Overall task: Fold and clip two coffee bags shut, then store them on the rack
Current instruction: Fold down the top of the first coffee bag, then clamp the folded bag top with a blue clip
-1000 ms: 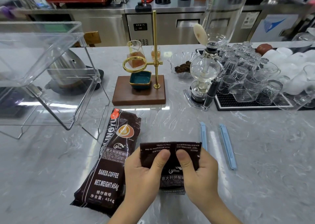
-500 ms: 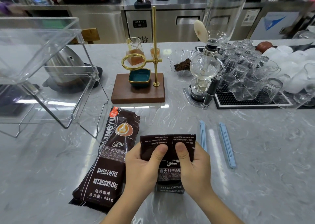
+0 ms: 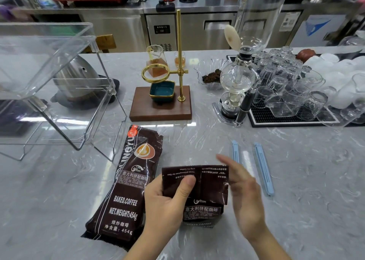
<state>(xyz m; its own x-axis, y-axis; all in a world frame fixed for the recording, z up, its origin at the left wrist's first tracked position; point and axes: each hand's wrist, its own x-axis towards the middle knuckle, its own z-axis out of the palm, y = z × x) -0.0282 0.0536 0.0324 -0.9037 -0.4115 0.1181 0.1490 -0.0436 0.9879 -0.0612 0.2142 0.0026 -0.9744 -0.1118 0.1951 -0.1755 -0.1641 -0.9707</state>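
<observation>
Left hand [image 3: 167, 204] pinching folded coffee bag [image 3: 199, 188], right hand [image 3: 243, 188] released toward clips [image 3: 263, 168] at two o'clock; risking fold springing open one-handed.

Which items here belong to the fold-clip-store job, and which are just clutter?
Job:
folded bag, held by left hand
right hand, off the bag, fingers straight
flat bag
two blue clips
clear rack

Lying about:
brass dripper stand
siphon brewer
glasses on mat
dish of grounds
kettle
</observation>
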